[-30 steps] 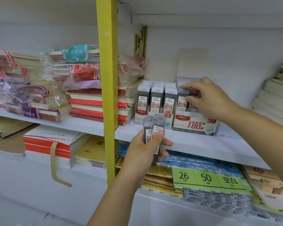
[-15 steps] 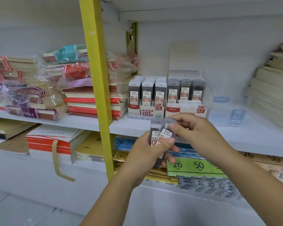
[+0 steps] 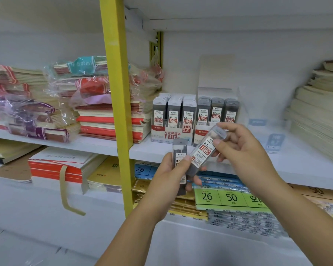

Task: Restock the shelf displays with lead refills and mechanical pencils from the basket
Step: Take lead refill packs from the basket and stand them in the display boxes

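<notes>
My left hand [image 3: 169,177] grips a dark lead refill case [image 3: 179,150] upright in front of the shelf. My right hand [image 3: 244,150] pinches the top of a second, tilted 0.7 lead refill case [image 3: 204,150], whose lower end still lies against my left fingers. Behind them on the white shelf [image 3: 306,169] stand two display boxes: the 0.5 HB box [image 3: 173,133] packed with refill cases, and the 0.7 box [image 3: 202,134] with a front row of three cases [image 3: 217,110]. No basket or mechanical pencils are in view.
A yellow upright post [image 3: 117,104] stands left of the boxes. Wrapped notebook stacks [image 3: 96,100] fill the shelf on the left, and paper stacks [image 3: 319,116] sit at the right. Loose-leaf paper packs [image 3: 231,198] lie on the lower shelf. A clear holder [image 3: 273,139] stands right of the 0.7 box.
My right hand came back from the 0.7 display box to my left hand and has pulled one refill case up and tilted it to the right. The view has shifted slightly.
</notes>
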The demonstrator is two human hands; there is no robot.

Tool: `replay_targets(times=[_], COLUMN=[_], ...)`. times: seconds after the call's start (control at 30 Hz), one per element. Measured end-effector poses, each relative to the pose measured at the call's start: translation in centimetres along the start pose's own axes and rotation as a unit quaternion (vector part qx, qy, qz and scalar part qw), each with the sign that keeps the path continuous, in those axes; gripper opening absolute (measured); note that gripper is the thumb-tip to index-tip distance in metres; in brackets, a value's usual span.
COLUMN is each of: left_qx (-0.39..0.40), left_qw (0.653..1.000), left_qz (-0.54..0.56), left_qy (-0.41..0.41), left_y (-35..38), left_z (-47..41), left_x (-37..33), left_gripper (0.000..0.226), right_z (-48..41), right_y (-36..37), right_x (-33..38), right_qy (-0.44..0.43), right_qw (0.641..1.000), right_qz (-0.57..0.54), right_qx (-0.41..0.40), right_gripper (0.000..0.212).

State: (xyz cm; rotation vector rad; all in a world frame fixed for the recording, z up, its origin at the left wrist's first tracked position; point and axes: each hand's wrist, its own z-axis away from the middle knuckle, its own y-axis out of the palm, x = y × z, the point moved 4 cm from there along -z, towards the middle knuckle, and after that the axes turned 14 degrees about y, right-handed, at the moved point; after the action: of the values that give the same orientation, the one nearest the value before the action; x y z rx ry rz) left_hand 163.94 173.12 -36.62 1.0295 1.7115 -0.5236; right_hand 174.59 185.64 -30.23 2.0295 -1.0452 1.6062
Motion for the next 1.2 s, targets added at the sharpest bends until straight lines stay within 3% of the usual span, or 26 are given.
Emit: replay_targets(times=[0.13,0.3,0.43,0.6,0.73,0.9,1.0,1.1,1.2], left_qx=[-0.027,-0.044,-0.052,-0.052,-0.054,-0.052,-0.037,-0.012,0.013], left_qw=[0.998,0.998,0.997,0.997,0.997,0.998,0.998,0.998,0.998], left_qz=[0.053,0.031,0.032,0.024,0.02,0.011,-0.012,-0.026,-0.028], left_qy=[0.004,0.041,0.056,0.058,0.05,0.039,0.051,0.063,0.058], left_y=[-0.5,-1.3,-1.8,-2.0,-2.1,-2.3,-2.1,-1.4,-0.2], left_z=[-0.5,-0.9,-1.2,-1.4,-1.5,-1.4,-1.1,-0.8,-0.5], left_x=[-0.4,-0.6,-0.4,-0.2,-0.1,0.1,-0.2,-0.6,-0.8], left_gripper=[0.019,0.015,0.018,0.018,0.016,0.012,0.013,0.014,0.015], right_z=[-1.5,-5.4,-7.9,-10.0,-10.8,-9.8,-6.5,-2.0,0.4], right_y=[-2.1,-2.8,-1.4,-0.8,-0.2,-0.7,-0.9,-0.1,0.7], right_x=[3.8,8.6,8.2,6.9,5.4,4.3,4.3,2.6,0.4], right_qy=[-0.084,-0.186,-0.173,-0.106,-0.112,-0.085,-0.141,-0.142,-0.056], right_qw=[0.992,0.962,0.918,0.922,0.889,0.893,0.916,0.96,0.99], right_qz=[-0.003,0.17,0.346,0.368,0.443,0.436,0.354,0.231,0.129], right_qx=[-0.095,-0.105,-0.087,-0.044,-0.044,-0.074,-0.128,-0.063,0.028], right_gripper=[0.03,0.031,0.026,0.024,0.021,0.041,0.035,0.026,0.03])
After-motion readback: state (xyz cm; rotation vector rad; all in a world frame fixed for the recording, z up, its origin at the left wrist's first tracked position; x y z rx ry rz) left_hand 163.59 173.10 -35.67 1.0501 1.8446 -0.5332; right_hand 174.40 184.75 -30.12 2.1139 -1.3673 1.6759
